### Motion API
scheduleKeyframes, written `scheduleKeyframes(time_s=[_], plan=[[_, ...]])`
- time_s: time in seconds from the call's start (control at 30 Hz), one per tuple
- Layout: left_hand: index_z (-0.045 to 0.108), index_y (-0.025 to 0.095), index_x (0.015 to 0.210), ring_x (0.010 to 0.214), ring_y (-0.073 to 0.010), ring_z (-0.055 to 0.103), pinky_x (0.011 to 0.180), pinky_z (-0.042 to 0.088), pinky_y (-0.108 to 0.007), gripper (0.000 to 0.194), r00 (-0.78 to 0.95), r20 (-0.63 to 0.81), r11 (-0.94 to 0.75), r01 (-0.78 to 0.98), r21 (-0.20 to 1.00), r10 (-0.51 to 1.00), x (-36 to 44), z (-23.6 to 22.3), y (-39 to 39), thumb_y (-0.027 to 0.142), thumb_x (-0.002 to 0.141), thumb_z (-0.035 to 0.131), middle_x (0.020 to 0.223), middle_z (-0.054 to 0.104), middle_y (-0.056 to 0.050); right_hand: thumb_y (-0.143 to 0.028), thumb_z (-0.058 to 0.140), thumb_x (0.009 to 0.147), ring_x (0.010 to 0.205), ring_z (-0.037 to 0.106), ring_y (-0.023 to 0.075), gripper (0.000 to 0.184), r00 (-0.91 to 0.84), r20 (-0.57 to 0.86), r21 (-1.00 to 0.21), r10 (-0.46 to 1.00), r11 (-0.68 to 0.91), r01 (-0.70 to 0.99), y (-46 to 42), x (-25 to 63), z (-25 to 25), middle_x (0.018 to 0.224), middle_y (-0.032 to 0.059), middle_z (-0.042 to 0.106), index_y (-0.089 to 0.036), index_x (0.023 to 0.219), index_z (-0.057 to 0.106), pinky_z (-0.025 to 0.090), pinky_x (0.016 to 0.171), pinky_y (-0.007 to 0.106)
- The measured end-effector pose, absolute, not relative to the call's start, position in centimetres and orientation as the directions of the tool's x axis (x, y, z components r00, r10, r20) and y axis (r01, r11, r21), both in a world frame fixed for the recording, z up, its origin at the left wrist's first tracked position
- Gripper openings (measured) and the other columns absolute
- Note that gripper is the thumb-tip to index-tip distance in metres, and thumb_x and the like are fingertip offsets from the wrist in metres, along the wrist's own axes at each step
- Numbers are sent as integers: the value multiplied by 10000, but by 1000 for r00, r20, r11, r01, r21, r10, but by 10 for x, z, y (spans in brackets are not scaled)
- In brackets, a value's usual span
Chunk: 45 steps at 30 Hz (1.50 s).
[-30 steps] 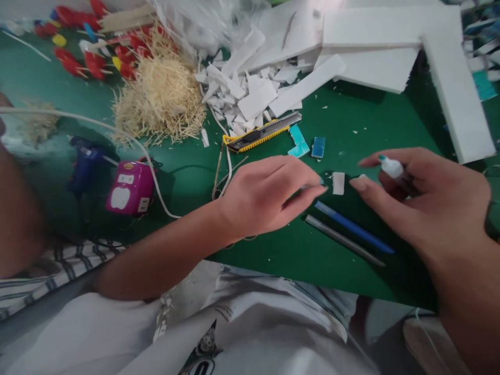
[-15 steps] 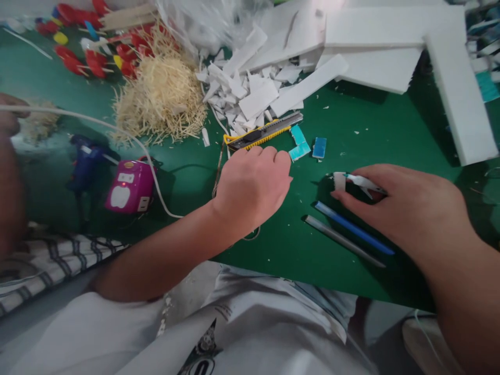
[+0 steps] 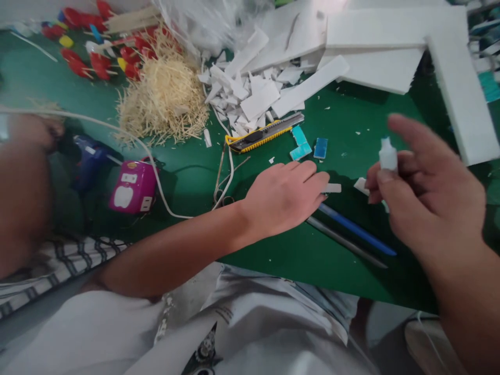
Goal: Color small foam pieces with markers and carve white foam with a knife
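Note:
My left hand (image 3: 287,195) reaches over the table's middle, its fingers curled together at one end of a small white foam strip (image 3: 334,188). Its fingertips are hidden from above. My right hand (image 3: 433,192) holds a small white glue bottle (image 3: 388,156) upright between thumb and fingers, with the index finger stretched out. Just left of that hand is another small white foam piece (image 3: 360,185). A blue stick (image 3: 359,230) and a grey stick (image 3: 347,243) lie below, between my hands. Beyond my left hand are a yellow-edged box cutter (image 3: 265,134), a turquoise L-shaped piece (image 3: 300,144) and a blue rectangular piece (image 3: 321,148).
White foam scraps (image 3: 250,91) and larger foam boards (image 3: 375,28) lie at the back. A heap of thin wooden sticks (image 3: 164,101), a pink socket box (image 3: 133,187) with cord, and a blue glue gun (image 3: 89,159) are leftward. Another person's hand (image 3: 37,130) is at far left.
My left hand has moved right, to the foam strip. My right hand has drawn back rightward and turned the glue bottle upright. The other person's hand has moved further into view.

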State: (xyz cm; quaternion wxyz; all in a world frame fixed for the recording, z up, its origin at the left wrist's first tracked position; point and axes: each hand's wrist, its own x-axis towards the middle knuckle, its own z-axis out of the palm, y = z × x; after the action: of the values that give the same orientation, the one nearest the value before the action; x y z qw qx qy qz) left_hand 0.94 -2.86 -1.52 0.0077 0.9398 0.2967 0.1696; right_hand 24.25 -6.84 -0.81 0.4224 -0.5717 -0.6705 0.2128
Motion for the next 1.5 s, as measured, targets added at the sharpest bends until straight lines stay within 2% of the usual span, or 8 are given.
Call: scheduleKeyframes(time_s=[0.07,0.17,0.4,0.5,0.63,0.8,1.23,1.5], plan=[[748,189,1115,842,-199,697,694,444,-334,219,768,308,-823,559,104,561,13,-18,-29,211,1102,530,926,719,-33,-178,694,974,640,692,130,731,34,413,-772,910,329,544,-70,238,-9,953,-24,796,-499,1618,560,581,534,270],[750,197,1026,809,-200,678,678,427,-338,218,782,287,-828,555,81,553,16,-20,-26,150,1074,542,852,683,-22,-157,683,981,661,708,142,465,128,486,-781,865,363,509,-71,229,-2,974,0,822,-442,1322,822,580,520,300],[738,181,964,834,-207,682,678,435,-345,212,792,197,-814,577,65,577,10,-16,-19,129,1048,550,865,688,-39,-183,832,845,706,779,203,258,222,310,-948,924,284,143,-63,222,6,915,18,834,-313,1065,867,647,577,368],[758,175,1020,852,-209,689,703,451,-336,215,781,163,-797,597,89,603,5,-15,-18,148,1045,546,897,711,-46,-380,1001,736,586,722,188,259,190,241,-971,952,235,52,-61,222,4,739,-7,764,-276,877,811,602,508,347],[770,161,1056,859,-217,698,692,443,-333,211,755,179,-776,622,109,630,1,-14,-16,210,1059,564,899,713,-52,-721,819,848,522,640,162,481,126,12,-1000,992,9,27,-62,222,2,616,19,681,-241,820,846,480,402,295],[782,166,1111,862,-216,700,690,425,-329,239,747,180,-768,630,115,640,0,-13,-15,266,1095,565,900,709,-52,-523,801,868,500,636,168,310,143,-116,-993,983,-115,-15,-61,219,0,610,14,679,-224,930,855,467,395,291],[792,157,1050,845,-213,710,675,422,-326,223,763,170,-781,613,116,624,-2,-15,-14,231,1084,585,885,715,-52,-383,678,970,658,719,156,223,299,163,-936,940,51,349,-54,237,-8,735,18,738,-261,911,855,615,705,361],[791,171,1004,825,-200,702,679,425,-320,252,759,180,-780,612,133,626,-1,-15,-15,207,1086,555,863,717,-45,-201,798,830,545,656,130,62,379,-31,-929,925,-167,331,-66,207,15,687,0,757,-229,782,772,563,537,279]])
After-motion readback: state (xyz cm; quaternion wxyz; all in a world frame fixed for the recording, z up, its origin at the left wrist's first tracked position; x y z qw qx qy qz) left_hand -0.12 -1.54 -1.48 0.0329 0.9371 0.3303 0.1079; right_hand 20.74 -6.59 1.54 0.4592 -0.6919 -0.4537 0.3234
